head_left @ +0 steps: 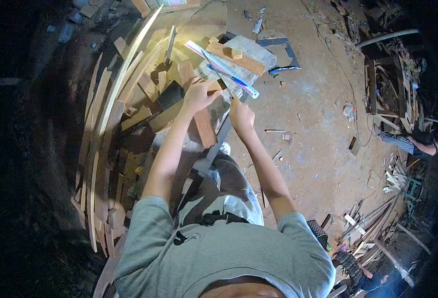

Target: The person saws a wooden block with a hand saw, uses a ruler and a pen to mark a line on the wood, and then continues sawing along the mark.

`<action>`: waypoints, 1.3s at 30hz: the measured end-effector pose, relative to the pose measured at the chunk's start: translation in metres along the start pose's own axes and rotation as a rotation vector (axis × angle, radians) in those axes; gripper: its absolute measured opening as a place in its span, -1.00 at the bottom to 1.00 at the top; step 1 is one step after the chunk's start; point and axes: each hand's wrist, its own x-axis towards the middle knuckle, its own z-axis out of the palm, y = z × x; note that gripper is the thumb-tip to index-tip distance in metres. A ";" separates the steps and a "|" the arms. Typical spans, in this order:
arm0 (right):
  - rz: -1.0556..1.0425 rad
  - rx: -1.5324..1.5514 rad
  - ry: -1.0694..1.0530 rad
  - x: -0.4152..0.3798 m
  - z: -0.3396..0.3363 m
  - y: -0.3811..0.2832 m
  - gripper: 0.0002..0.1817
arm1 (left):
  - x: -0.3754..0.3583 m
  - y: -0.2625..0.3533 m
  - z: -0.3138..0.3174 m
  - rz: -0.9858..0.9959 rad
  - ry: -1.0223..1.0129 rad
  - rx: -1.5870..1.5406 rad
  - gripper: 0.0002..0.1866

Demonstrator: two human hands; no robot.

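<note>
My left hand [198,97] is closed on a small wooden block [213,86], fingers and thumb around its side. Just right of it, my right hand [242,116] is a fist around the near end of a thin, blade-like tool [220,75]. The tool slants up and left past the block; its exact kind is not clear. Beyond both hands lies a white and pink ruler [199,51], with a blue pen [235,78] across it. A reddish-brown wooden board [206,130] runs under my left hand and wrist.
Many wood offcuts [147,88] and long strips [110,109] are heaped at left. A plank [248,61] with a small cube [236,53] lies ahead. Debris litters the floor [313,109]. Other people [422,144] are at the right edge, near a wooden frame [371,89].
</note>
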 end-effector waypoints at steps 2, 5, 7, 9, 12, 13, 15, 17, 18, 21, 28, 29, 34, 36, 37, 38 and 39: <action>0.016 -0.010 -0.010 -0.008 0.002 0.004 -0.82 | 0.000 -0.005 0.002 0.039 0.076 0.019 -0.50; 0.073 -0.006 -0.048 -0.075 0.001 0.040 -0.74 | -0.002 -0.007 0.003 0.020 0.053 0.023 -0.51; 0.138 -0.018 -0.108 -0.091 -0.015 0.041 -0.73 | 0.000 -0.006 0.001 -0.011 -0.023 0.013 -0.51; 0.153 0.012 -0.115 -0.095 -0.017 0.042 -0.71 | -0.002 -0.004 0.000 -0.002 -0.008 0.010 -0.51; 0.057 0.047 -0.051 -0.042 0.010 0.030 -0.70 | -0.001 -0.001 -0.002 -0.001 -0.017 -0.007 -0.48; 0.086 0.044 -0.076 -0.015 0.012 0.015 -0.70 | -0.001 0.000 -0.002 -0.020 -0.042 -0.024 -0.45; 0.113 0.042 -0.092 0.003 0.005 0.003 -0.70 | -0.001 0.000 0.000 -0.016 0.013 -0.004 -0.47; 0.074 0.059 -0.055 -0.003 -0.005 0.001 -0.79 | 0.000 -0.002 -0.001 -0.007 0.077 0.015 -0.49; 0.069 0.078 -0.079 -0.013 -0.006 0.010 -0.77 | -0.002 -0.001 -0.001 0.013 0.084 0.028 -0.50; 0.086 0.132 -0.103 -0.055 -0.019 0.044 -0.70 | 0.001 -0.008 0.003 0.081 0.125 0.054 -0.52; 0.441 0.580 0.333 -0.136 -0.079 0.064 -0.61 | -0.002 0.057 -0.059 0.061 0.174 -0.050 -0.56; 0.451 0.590 0.346 -0.139 -0.081 0.061 -0.61 | -0.005 0.074 -0.076 0.079 0.166 -0.047 -0.56; 0.292 0.719 0.453 -0.141 -0.114 0.022 -0.66 | -0.036 0.148 -0.147 0.182 0.339 -0.098 -0.57; 0.268 0.882 0.371 -0.143 -0.131 0.001 -0.67 | -0.051 0.171 -0.167 0.208 0.393 -0.110 -0.59; 0.230 0.923 0.336 -0.143 -0.136 -0.006 -0.70 | -0.058 0.177 -0.173 0.207 0.396 -0.103 -0.59; 0.189 0.962 0.301 -0.145 -0.139 -0.012 -0.73 | -0.064 0.182 -0.179 0.211 0.405 -0.116 -0.58; 0.180 0.966 0.296 -0.149 -0.139 -0.016 -0.73 | -0.070 0.187 -0.185 0.213 0.415 -0.129 -0.57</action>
